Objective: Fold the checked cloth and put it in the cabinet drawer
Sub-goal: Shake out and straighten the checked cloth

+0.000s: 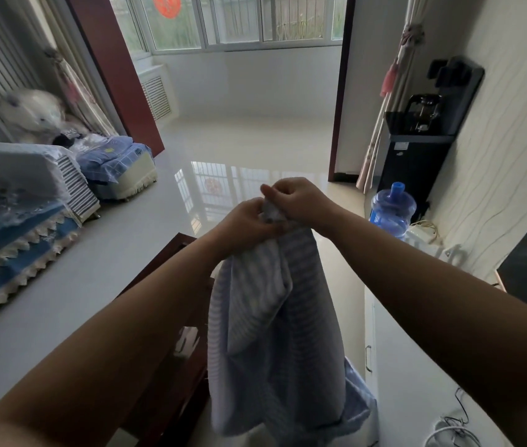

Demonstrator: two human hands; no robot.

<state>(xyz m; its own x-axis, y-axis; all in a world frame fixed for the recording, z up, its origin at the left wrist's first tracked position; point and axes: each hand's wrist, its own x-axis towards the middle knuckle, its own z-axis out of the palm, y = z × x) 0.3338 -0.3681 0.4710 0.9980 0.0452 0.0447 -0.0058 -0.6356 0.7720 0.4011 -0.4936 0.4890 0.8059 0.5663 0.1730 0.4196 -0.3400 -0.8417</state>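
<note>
While both arms extend forward, the left hand [249,221] and right hand [297,201] pinch the top of the checked cloth [275,317] together, touching. The cloth hangs over a dark wooden furniture piece [165,317], possibly a chair; a water bottle [391,209] stands to the cloth's right.

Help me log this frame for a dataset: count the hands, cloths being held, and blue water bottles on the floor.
Hands: 2, the left hand and the right hand, both gripping the cloth's top edge
Checked cloth, hanging: 1
Blue water bottle: 1
Total: 4
</note>
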